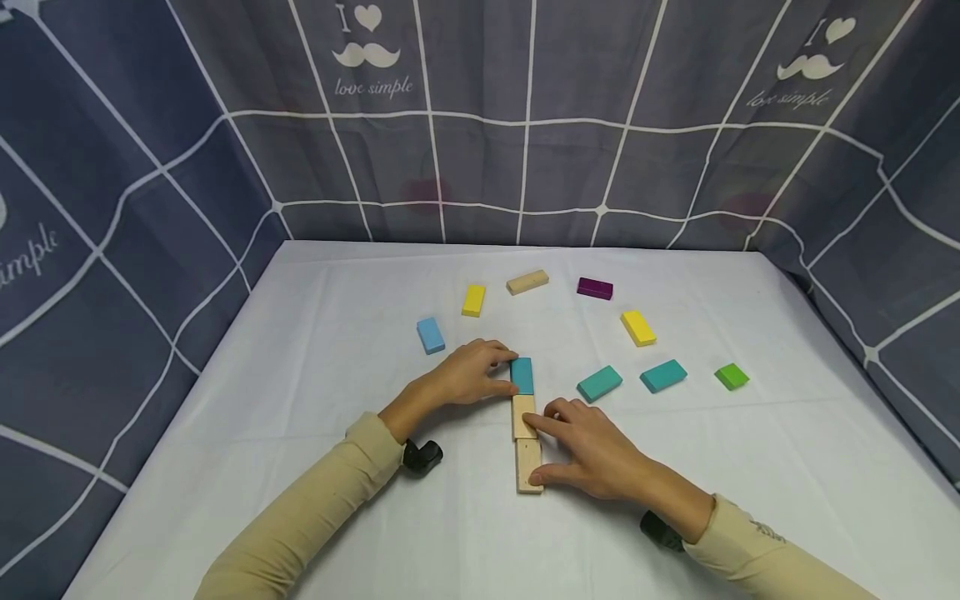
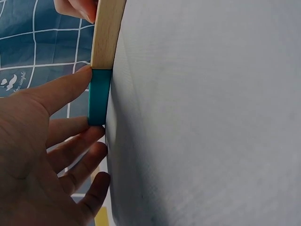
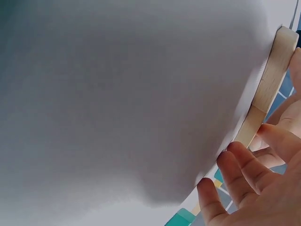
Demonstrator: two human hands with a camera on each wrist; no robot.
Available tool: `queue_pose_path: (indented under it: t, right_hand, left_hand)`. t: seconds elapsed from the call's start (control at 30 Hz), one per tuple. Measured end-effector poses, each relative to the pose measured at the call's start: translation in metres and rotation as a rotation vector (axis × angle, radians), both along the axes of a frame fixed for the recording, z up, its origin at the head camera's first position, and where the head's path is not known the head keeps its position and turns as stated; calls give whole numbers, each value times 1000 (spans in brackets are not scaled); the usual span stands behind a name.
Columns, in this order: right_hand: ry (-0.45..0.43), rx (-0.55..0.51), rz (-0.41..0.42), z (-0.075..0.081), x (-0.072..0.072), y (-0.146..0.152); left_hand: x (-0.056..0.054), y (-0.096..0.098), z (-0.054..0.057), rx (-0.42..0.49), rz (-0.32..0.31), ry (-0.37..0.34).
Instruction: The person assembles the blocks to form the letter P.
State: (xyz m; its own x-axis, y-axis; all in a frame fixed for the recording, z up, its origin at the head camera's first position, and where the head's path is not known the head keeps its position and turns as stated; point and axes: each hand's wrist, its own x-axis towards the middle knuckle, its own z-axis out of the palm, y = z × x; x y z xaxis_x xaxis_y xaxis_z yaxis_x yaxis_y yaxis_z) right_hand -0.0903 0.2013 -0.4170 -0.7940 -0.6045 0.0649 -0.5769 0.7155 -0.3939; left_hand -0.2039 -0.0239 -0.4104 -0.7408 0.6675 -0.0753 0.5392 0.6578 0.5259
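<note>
A teal block (image 1: pixel 522 377) and two plain wooden blocks lie end to end in a straight row on the white cloth. My left hand (image 1: pixel 468 372) pinches the teal block at the row's far end, thumb near its joint with the middle wooden block (image 1: pixel 522 405) and index finger by its far end. From the right side, my right hand (image 1: pixel 592 446) touches the row with fairly straight fingers. Its index fingertip rests on the middle wooden block, its thumb on the near wooden block (image 1: pixel 528 458). In the left wrist view the teal block (image 2: pixel 99 96) meets the wood.
Loose blocks curve around the row: light blue (image 1: pixel 431 335), yellow (image 1: pixel 473 300), plain wood (image 1: pixel 527 282), purple (image 1: pixel 595 288), another yellow block (image 1: pixel 638 328), two teal ones (image 1: pixel 599 383) and a green one (image 1: pixel 731 377). Dark grid-patterned curtains (image 1: pixel 480 158) surround the table.
</note>
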Motion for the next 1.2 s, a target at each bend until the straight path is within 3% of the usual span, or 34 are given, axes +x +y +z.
queue_pose_path:
  t: [0.27,0.4,0.47,0.6,0.7,0.8,0.97,1.2]
  right_hand:
    - [-9,0,-1,0,0,1]
    - [-15,-5,-4,-2,0,1]
    - [-17,-7,-3,-2,0,1]
    - [-12,-13,2,-2,0,1]
    - [-2,-16,4,-1,0,2]
    - [7,-16,8,0,0,2]
    - [-2,-14,11,0,-1,1]
    - [-13,-20,1,0,0,1]
  left_hand:
    - [0,1,-2,-8,11,-6]
    - [-3,-5,-1,47,20,10]
    - [-6,-14,2,103,64,21]
    - [-20,-43,11,183,217,66]
    - [-33,-68,12,187,317,82]
    - [-40,-90,9,180,366,43]
    - [-41,-108,0,138,361,-15]
    - [-40,-109,-4,114,329,33]
